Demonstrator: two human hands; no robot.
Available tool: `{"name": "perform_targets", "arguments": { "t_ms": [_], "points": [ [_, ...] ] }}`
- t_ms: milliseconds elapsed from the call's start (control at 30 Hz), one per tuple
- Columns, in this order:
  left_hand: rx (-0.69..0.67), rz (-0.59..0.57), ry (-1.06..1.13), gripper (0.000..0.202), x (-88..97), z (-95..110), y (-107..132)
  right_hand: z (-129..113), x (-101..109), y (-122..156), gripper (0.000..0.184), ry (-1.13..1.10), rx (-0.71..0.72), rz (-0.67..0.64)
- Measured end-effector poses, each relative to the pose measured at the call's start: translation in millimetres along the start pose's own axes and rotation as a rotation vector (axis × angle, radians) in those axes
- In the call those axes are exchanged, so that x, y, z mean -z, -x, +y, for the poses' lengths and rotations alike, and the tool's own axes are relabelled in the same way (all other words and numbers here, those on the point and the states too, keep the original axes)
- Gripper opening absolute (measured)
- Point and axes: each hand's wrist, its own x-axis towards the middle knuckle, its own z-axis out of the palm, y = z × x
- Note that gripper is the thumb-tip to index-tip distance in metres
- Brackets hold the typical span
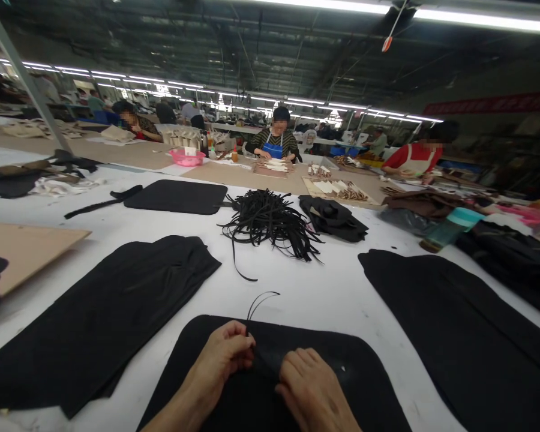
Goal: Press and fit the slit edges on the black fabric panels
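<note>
Between the thumb and fingers of my left hand [229,351] is a thin black strip [254,307], its free end looping upward past the fingertips. My right hand [309,384] is closed, fingers curled down over dark material; what it grips is hidden. Both hands are over a black panel [342,348] with rounded corners, lying flat at the table's near side. Dark material spans the gap between my hands, hard to tell apart from the panel. A small pale speck shows on the panel, right of my right hand.
Beyond my hands lies a heap of black strips [270,222], between another black panel [175,197] and folded black pieces [333,217]. Large black pieces flank me, left [117,300] and right [468,324]. A bottle with a teal lid [452,229] stands right. Co-workers sit across the table.
</note>
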Motion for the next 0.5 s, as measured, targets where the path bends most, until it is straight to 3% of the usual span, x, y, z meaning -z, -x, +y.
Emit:
{"name": "perform_targets", "arguments": {
  "t_ms": [167, 367, 500],
  "points": [
    [-0.011, -0.018, 0.023, 0.011, 10.0, -4.5, 21.9, -3.1, 8.5, 22.0, 0.017, -0.018, -0.078, -0.080],
    [0.016, -0.079, 0.301, 0.018, 18.0, -12.7, 42.1, -8.5, 28.8, 35.3, 0.019, -0.062, -0.108, -0.180],
    [0.056, 0.021, 0.338, 0.023, 18.2, -12.4, 47.8, -12.2, 31.7, 41.2, 0.022, -0.054, -0.075, -0.227]
  ]
}}
